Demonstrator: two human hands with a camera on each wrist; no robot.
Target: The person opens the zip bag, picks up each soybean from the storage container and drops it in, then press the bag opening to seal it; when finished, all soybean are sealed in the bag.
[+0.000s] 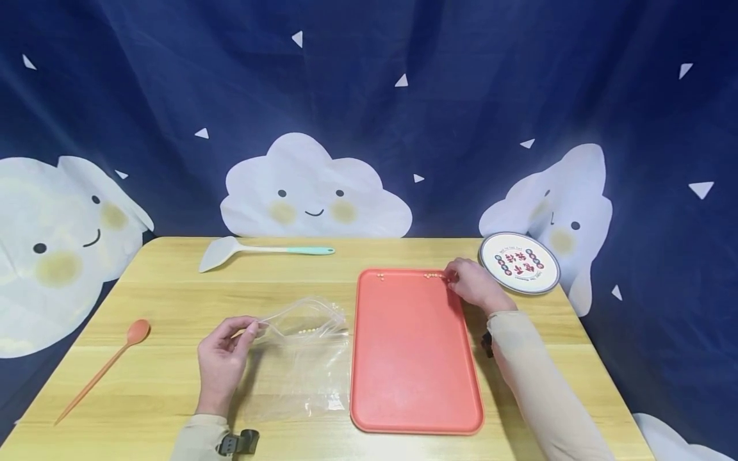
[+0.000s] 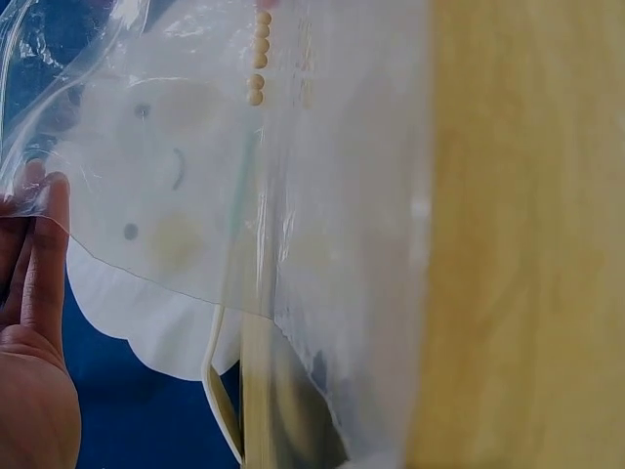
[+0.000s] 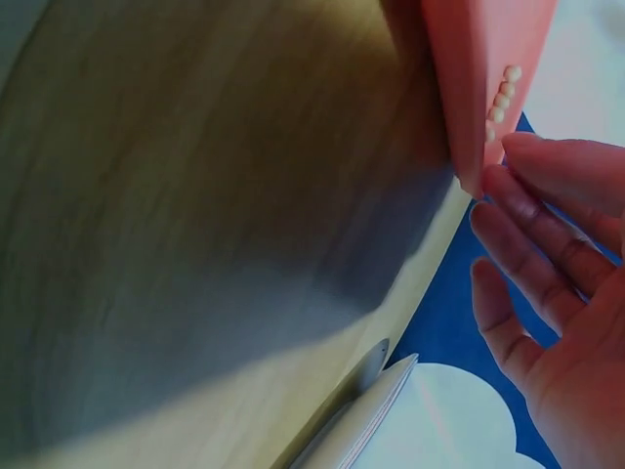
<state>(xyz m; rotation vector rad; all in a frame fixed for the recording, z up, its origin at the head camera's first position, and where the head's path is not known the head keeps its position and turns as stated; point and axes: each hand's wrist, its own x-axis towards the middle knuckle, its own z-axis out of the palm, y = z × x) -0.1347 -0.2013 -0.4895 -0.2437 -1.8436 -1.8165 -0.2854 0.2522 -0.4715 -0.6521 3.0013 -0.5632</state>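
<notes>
My left hand (image 1: pixel 223 358) pinches the rim of a clear plastic zip bag (image 1: pixel 328 371) between thumb and fingers, and the bag's mouth gapes. Several small round pale-yellow balls (image 2: pixel 260 49) lie in a row inside it. To its right is a red rectangular tray (image 1: pixel 412 358), with more yellow balls (image 1: pixel 432 276) along its far edge. At the tray's far right corner, my right hand (image 1: pixel 474 283) has its fingertips beside those balls. In the right wrist view its fingers (image 3: pixel 527 244) are loosely bent, and no ball shows between them.
A round plate with printed patterns (image 1: pixel 519 262) stands at the far right, close to my right hand. Near the back edge lies a white spatula (image 1: pixel 219 253) with a mint handle. An orange spoon (image 1: pixel 137 331) rests on the left of the wooden table (image 1: pixel 190 294). Behind hangs a dark blue curtain (image 1: pixel 357 102).
</notes>
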